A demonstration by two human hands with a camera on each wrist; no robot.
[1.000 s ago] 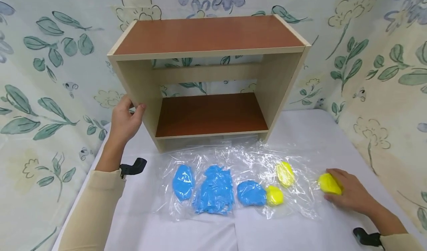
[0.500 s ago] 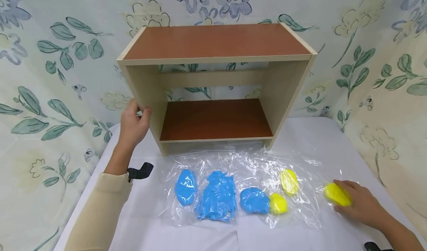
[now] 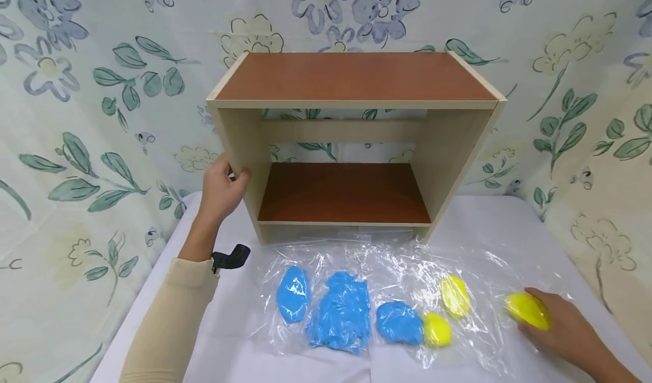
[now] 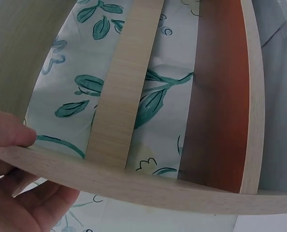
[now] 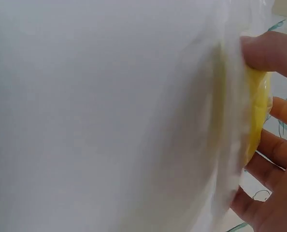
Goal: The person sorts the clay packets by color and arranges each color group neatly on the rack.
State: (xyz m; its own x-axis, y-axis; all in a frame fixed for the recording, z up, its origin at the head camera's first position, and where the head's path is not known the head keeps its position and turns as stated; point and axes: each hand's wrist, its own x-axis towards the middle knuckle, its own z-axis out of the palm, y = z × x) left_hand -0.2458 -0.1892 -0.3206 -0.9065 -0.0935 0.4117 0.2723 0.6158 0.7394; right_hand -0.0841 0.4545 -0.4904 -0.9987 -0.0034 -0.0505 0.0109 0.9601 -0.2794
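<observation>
A small wooden shelf unit [image 3: 356, 77] with brown boards and pale side panels stands on the table. My left hand [image 3: 224, 188] grips the front edge of its left panel; in the left wrist view, the thumb [image 4: 10, 130] lies on the inner side and the fingers lie outside. At the right, my right hand [image 3: 565, 329] holds a yellow lump [image 3: 527, 310] in clear plastic, its thumb and fingers around it in the right wrist view. Left of that hand, more clear plastic bags lie in front of the shelf, with blue lumps [image 3: 339, 312] and yellow lumps [image 3: 455, 296].
A white cloth [image 3: 224, 326] covers the table. Floral fabric [image 3: 127, 213] hangs behind the shelf and along both sides. The shelf has an open back with a pale crossbar [image 3: 346, 130]. The plastic bags reach up to the shelf's front foot.
The head view has shifted, so the shelf, bags and hands all appear lower and farther right. Both hands keep their holds, on the shelf panel and on the yellow lump.
</observation>
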